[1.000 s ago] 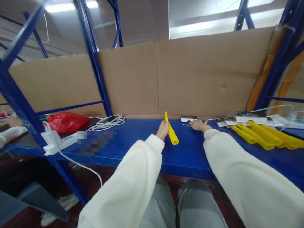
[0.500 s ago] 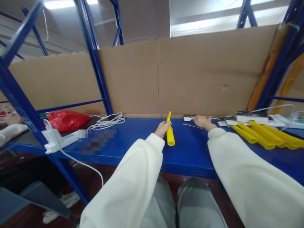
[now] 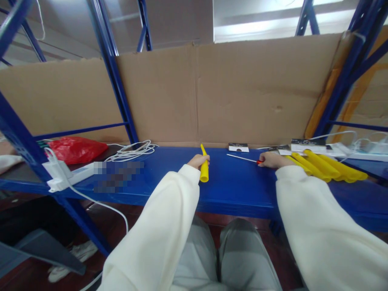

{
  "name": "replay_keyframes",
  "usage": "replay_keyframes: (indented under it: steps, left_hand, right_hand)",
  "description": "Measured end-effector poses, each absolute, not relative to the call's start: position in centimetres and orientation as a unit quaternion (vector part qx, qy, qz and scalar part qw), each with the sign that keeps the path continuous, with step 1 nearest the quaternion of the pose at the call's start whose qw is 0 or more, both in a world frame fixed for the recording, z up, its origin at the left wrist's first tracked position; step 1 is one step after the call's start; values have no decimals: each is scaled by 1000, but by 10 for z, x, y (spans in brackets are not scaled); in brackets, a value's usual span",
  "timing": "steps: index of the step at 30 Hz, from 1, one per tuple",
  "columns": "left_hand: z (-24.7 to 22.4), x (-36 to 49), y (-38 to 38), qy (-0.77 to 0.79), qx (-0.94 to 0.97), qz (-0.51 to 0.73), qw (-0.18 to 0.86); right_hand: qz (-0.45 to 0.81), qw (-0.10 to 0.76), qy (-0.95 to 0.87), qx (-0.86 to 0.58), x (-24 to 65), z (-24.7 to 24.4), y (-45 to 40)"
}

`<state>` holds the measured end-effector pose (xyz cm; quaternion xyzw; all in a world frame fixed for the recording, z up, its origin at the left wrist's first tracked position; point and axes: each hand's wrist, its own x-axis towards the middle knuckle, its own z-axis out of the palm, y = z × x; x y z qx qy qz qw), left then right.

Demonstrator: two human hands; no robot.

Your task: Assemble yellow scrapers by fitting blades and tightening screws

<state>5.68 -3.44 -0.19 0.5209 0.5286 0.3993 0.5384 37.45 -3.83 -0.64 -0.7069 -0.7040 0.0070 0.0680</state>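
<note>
Over the middle of the blue shelf (image 3: 169, 178), my left hand (image 3: 198, 161) is closed around a yellow tapered tube (image 3: 204, 173), its narrow end pointing away from me. To the right, my right hand (image 3: 270, 160) has its fingers closed on the red handle of a screwdriver (image 3: 244, 158). The metal shaft points left. Behind the shaft, a small black and white box (image 3: 238, 147) sits near the cardboard. Several more yellow tubes (image 3: 321, 166) lie beside my right wrist.
Upright cardboard (image 3: 257, 89) stands behind the shelf. At the left are a red plastic bag (image 3: 77, 149), coiled white cable (image 3: 136, 151) and a power strip (image 3: 80, 173). Another black and white box (image 3: 307, 145) lies at the right. A person's sleeve (image 3: 10, 162) shows at the far left.
My right hand has moved right, off the small box, and has taken hold of the screwdriver handle. The camera view has shifted slightly; my left hand still holds the yellow tube.
</note>
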Motion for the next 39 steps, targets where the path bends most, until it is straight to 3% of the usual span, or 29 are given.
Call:
replay_keyframes:
  steps: [10, 39]
  left_hand:
    - [-6, 52, -30, 513, 592, 347, 516]
    - [-7, 54, -31, 514, 603, 349, 500]
  right_hand:
    - [-23, 270, -750, -603, 338, -5, -38]
    - [-13, 227, -773, -592, 333, -10, -41]
